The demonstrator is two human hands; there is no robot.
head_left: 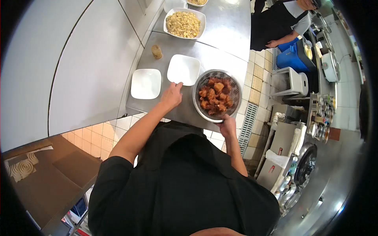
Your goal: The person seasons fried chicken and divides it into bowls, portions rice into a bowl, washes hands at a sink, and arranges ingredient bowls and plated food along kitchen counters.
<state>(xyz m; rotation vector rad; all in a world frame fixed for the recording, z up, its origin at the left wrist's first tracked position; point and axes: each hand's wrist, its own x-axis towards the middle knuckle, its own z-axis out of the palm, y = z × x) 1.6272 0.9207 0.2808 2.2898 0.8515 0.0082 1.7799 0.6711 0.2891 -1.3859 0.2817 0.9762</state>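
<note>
My left hand point(172, 95) is at the lower edge of a white square plate point(184, 70), its fingers closed together on the rim. My right hand point(227, 126) grips the near rim of a round colander point(200, 82) set in a white bowl. Browned fried pieces point(215, 96) fill the middle of the colander. A second white square plate point(146, 83) lies to the left of the first. Both plates hold nothing. All of these rest on the steel table point(177, 112).
A small jar point(156, 51) stands behind the plates. Farther back is a white bowl of fried rice point(183, 24). At the upper right a person point(275, 23) in dark clothes stands near a blue bin point(292, 57) and a white stool point(292, 82).
</note>
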